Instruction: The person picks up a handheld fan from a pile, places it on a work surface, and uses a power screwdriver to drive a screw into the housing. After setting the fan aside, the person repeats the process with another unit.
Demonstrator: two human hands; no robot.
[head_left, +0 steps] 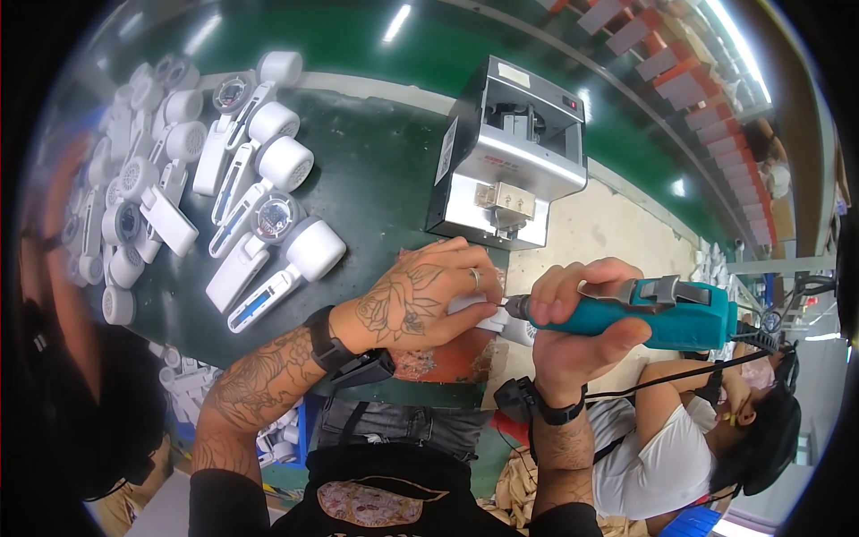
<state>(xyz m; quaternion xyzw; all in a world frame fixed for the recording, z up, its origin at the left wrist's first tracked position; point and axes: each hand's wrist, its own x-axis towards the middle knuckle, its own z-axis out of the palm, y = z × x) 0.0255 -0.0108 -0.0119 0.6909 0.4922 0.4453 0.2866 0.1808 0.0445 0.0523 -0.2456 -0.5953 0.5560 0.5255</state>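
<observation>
My right hand (573, 345) is wrapped round a teal electric screwdriver (689, 315), held nearly level with its bit pointing left. The bit meets a white handheld fan (519, 332) at my left fingertips. My left hand (420, 300), fingers bent and pressed down, holds that fan over a worn reddish pad (447, 360) at the bench edge. Most of the fan is hidden by my hands. Left of my left hand lie several white handheld fans (313, 251) in a row, some with their round heads uncovered and the insides showing.
A silver and black screw feeder (510, 161) stands beyond my hands on the green bench (376, 134). More white fans (139, 179) are heaped at the far left. A person in white (662, 447) sits close on the right, another person's arm (67, 242) is at left. A black cord trails from the screwdriver.
</observation>
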